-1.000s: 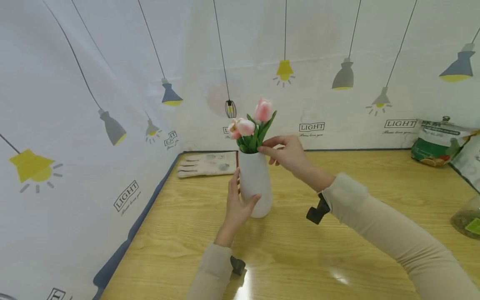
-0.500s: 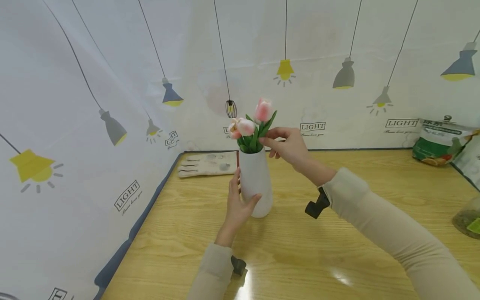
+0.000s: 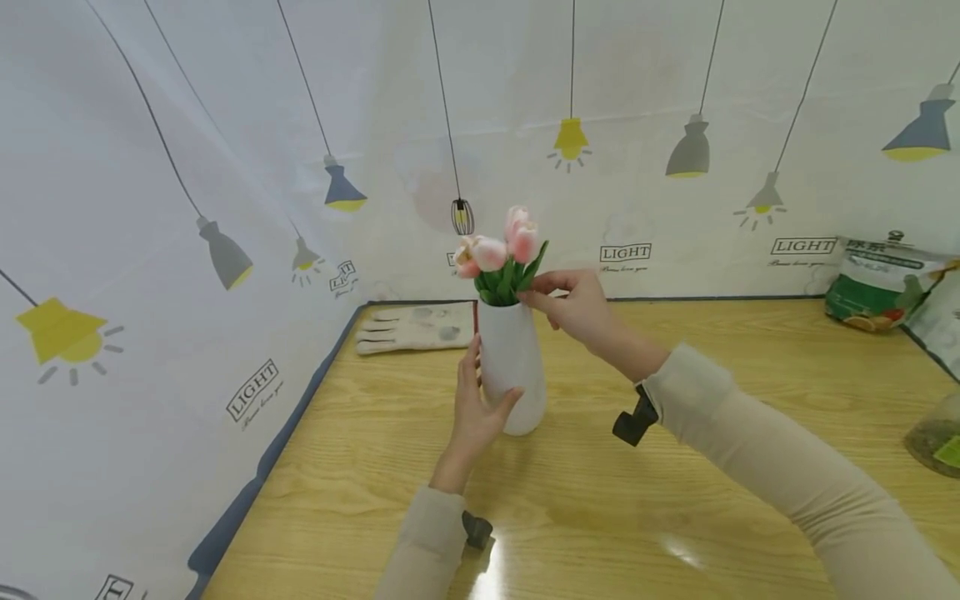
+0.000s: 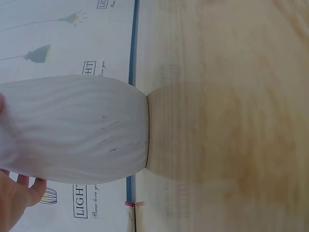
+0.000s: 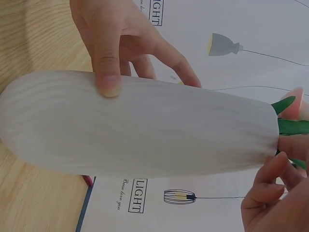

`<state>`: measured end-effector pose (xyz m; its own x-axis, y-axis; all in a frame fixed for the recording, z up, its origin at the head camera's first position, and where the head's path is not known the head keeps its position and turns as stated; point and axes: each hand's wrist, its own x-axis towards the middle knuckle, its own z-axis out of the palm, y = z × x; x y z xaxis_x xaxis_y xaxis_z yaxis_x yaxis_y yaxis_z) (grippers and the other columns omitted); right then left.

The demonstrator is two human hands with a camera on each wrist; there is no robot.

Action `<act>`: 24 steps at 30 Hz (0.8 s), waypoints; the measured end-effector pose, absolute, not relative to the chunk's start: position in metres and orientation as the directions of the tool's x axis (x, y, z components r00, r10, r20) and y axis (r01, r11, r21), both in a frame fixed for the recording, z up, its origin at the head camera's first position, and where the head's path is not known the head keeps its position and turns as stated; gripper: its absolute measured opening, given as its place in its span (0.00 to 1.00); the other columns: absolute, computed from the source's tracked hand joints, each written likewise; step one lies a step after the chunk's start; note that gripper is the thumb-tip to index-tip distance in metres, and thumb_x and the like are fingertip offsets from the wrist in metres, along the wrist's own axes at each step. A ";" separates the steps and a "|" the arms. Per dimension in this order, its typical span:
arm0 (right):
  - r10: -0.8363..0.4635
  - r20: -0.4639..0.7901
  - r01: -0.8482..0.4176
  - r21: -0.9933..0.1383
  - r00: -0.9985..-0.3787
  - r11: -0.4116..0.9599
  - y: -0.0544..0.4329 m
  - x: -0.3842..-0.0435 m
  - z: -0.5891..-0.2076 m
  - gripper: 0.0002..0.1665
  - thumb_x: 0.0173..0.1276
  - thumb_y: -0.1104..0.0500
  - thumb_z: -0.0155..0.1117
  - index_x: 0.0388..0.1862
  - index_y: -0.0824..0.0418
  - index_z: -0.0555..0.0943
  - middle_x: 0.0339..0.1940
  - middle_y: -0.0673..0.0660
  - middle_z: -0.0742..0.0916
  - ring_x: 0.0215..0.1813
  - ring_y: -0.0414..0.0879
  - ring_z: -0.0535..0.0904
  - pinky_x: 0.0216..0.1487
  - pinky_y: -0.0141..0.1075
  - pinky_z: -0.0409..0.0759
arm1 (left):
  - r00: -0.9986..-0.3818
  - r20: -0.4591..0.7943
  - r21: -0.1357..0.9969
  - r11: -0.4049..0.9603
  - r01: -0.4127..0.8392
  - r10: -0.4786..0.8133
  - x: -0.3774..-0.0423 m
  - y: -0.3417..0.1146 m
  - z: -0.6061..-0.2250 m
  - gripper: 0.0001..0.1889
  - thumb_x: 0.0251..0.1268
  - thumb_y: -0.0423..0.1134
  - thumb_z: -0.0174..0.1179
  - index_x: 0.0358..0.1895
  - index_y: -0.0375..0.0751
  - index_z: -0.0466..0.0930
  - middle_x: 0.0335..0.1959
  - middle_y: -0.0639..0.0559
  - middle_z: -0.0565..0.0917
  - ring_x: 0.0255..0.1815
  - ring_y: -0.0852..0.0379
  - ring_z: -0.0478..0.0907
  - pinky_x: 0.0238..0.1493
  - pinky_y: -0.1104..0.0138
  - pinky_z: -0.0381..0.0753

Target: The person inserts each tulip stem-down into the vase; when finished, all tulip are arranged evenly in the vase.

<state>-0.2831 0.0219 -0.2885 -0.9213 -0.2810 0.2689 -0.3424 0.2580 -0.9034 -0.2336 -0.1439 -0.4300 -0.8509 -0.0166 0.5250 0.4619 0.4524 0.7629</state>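
A ribbed white vase (image 3: pixel 514 362) stands upright on the wooden table, holding pink-and-white tulips (image 3: pixel 489 253) with green leaves. My left hand (image 3: pixel 482 417) grips it around the lower body, thumb across the near side and fingers along the left. At the vase's mouth my right hand (image 3: pixel 583 310) pinches a tulip (image 3: pixel 522 237) low down, among the leaves on the right. In the right wrist view, the thumb of the left hand (image 5: pixel 110 53) presses on the vase wall (image 5: pixel 159 125), while the right-hand fingers (image 5: pixel 270 176) are by the rim. The stems inside are hidden.
A white work glove (image 3: pixel 416 327) lies flat behind the vase to the left. At the back right stands a green-and-white bag (image 3: pixel 873 283), and a clear container (image 3: pixel 937 437) sits at the right edge. White lamp-printed sheeting (image 3: pixel 637 192) borders the table.
My right hand rose slightly, then came back down toward the rim. The upper tulip has turned and sits lower, with a second bloom head showing beside it. The left hand stays put.
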 end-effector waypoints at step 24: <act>-0.265 0.348 -0.391 -0.911 -0.899 0.131 0.025 -0.288 -0.291 0.15 0.59 0.56 0.62 0.34 0.69 0.80 0.21 0.42 0.81 0.13 0.36 0.67 0.18 0.30 0.68 | -0.849 0.528 0.763 0.445 0.469 -0.011 -0.234 -0.145 -0.431 0.44 0.53 0.43 0.62 0.69 0.56 0.41 0.65 0.45 0.56 0.61 0.44 0.60 0.55 0.46 0.66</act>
<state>-0.2875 0.0254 -0.2906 -0.8991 -0.2653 0.3482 -0.3914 0.1312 -0.9108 -0.2344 -0.1446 -0.4309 -0.8494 -0.0107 0.5277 0.4686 0.4448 0.7633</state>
